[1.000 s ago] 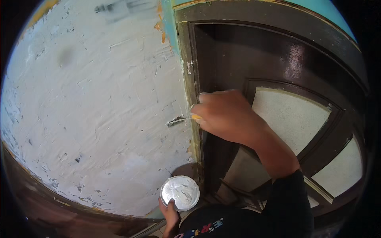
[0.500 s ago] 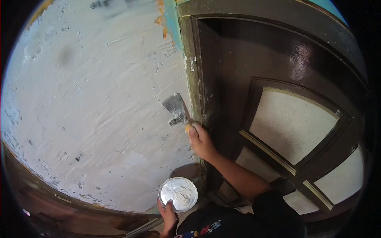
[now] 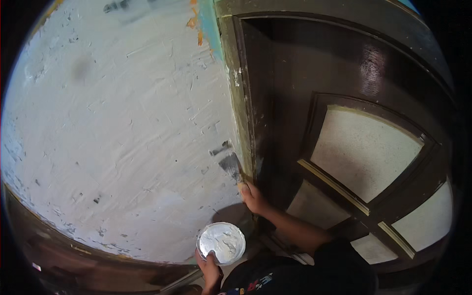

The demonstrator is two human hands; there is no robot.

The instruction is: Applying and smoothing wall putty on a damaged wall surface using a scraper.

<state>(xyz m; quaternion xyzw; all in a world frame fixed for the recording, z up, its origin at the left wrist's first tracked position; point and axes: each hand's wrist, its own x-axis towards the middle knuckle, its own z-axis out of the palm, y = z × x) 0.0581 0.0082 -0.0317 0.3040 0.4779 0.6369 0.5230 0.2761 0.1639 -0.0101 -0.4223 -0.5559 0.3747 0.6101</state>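
Gripping the scraper (image 3: 229,164) with the right hand (image 3: 252,198), fingers wrapped round the handle. Blade points up-left over the wall (image 3: 128,128), just below a dark patch (image 3: 220,148) and left of the frame (image 3: 239,103); can't tell if it's touching. Left hand (image 3: 211,270) holds the tub (image 3: 243,251) from lower left, thumb over the rim, white paste (image 3: 225,241) inside. Tub is below the right hand. Dark door (image 3: 305,64) with pale panels (image 3: 368,150) at right.
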